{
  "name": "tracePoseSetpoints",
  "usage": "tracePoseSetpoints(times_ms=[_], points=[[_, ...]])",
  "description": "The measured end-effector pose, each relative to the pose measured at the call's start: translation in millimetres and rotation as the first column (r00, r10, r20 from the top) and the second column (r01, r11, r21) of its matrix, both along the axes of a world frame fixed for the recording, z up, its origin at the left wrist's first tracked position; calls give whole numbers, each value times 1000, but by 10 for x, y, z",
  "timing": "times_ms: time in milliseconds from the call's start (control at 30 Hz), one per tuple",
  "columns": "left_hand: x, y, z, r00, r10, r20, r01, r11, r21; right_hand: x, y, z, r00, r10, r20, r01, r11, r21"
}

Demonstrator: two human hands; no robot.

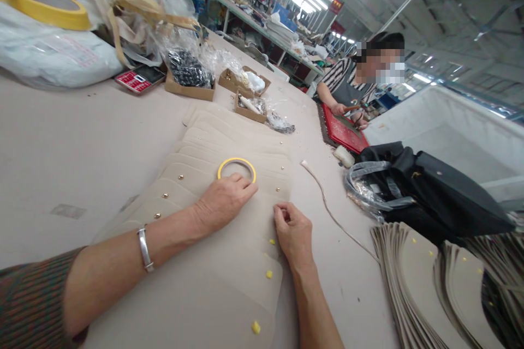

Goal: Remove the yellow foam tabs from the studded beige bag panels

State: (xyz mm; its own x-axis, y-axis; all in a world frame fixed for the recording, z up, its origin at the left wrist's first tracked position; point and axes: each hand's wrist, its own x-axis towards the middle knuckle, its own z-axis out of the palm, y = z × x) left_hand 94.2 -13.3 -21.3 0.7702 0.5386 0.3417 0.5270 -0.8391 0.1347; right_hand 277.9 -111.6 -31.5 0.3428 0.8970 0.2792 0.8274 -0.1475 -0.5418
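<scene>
Beige panels (pixel 221 272) lie overlapped in a long fan down the table, with metal studs along both edges. Small yellow tape pieces (pixel 269 274) sit on the right edges of the nearer panels. My left hand (pixel 227 199) is closed at the near rim of a yellow tape roll (pixel 220 166), which rests on the panels. My right hand (pixel 292 229) is closed in a pinch beside the right edge of the panels, below a stud (pixel 278 190); anything between its fingertips is too small to make out.
Boxes of small parts (pixel 250 107), a calculator (pixel 140 80) and plastic bags (pixel 53 54) stand at the back. A cord (pixel 323 196), a black bag (pixel 450 185) and stacked panels (pixel 417 278) lie right. Across the table, a person works over a red tray (pixel 341 130).
</scene>
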Motion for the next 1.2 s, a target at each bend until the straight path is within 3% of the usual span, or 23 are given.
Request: tracePoseSetpoints(times_ms=[133,267,333,400,500,633,867,1100,1200], points=[[21,-26,2,1000,9,-9,-9,1000,-8,35,-80,97,993,119,19,-117,989,-94],[9,-42,-10,1000,6,-24,-6,1000,1,50,-304,211,982,188,-1,-179,934,-309],[-11,-29,-20,1000,-15,-3,15,1000,16,44,-402,237,979,199,-42,-201,915,-350],[-37,-23,-30,996,-62,57,61,998,27,19,-456,247,982,162,-92,-181,948,-262],[-75,-71,-36,959,-175,223,180,984,-1,-72,-461,269,976,109,-189,-112,994,-3],[-116,-224,-32,882,-250,399,303,950,-76,-236,-407,346,961,234,-149,-197,955,223],[-154,-408,37,909,-220,354,273,956,-108,-367,-358,385,921,387,39,-383,887,258],[-183,-491,121,915,-253,314,312,938,-153,-458,-412,324,922,291,256,-364,877,314],[-183,-512,182,925,-238,298,304,932,-198,-492,-446,317,934,253,252,-332,875,351]])
